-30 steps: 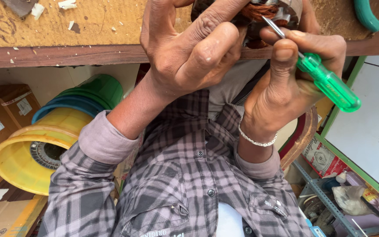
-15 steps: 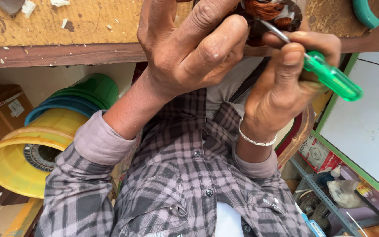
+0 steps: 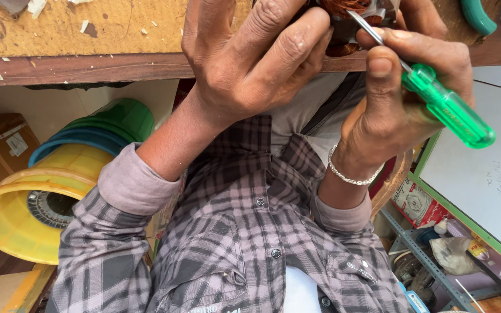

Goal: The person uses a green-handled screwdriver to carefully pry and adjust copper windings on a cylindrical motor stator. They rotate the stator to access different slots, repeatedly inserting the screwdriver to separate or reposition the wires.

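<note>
Copper coil (image 3: 337, 11), wound into a small motor part, sits at the near edge of the desk (image 3: 88, 35), mostly hidden behind my hands. I see only reddish wire and a bit of grey metal housing at the top of the view.

My left hand (image 3: 250, 64) is wrapped over the coil, its fingers (image 3: 288, 43) clenched around the part and pinning it against the desk edge. My right hand (image 3: 401, 98) grips a screwdriver (image 3: 436, 98) with a clear green handle; thumb and fingers are closed tight on the handle's front end, and the metal shaft runs up and left into the coil. I cannot tell exactly where the tip lands, as it is lost among the windings. A silver bracelet (image 3: 346, 174) circles my right wrist.

The desk has a worn yellowish top with pale scraps scattered on it and a dark wooden front edge. Below that edge, under my left arm, lies a stack of plastic tubs (image 3: 59, 179), yellow outermost, then blue and green. Cardboard boxes (image 3: 1, 145) stand beside them. Under my right arm is a metal rack (image 3: 418, 255) holding small packets and bottles.
</note>
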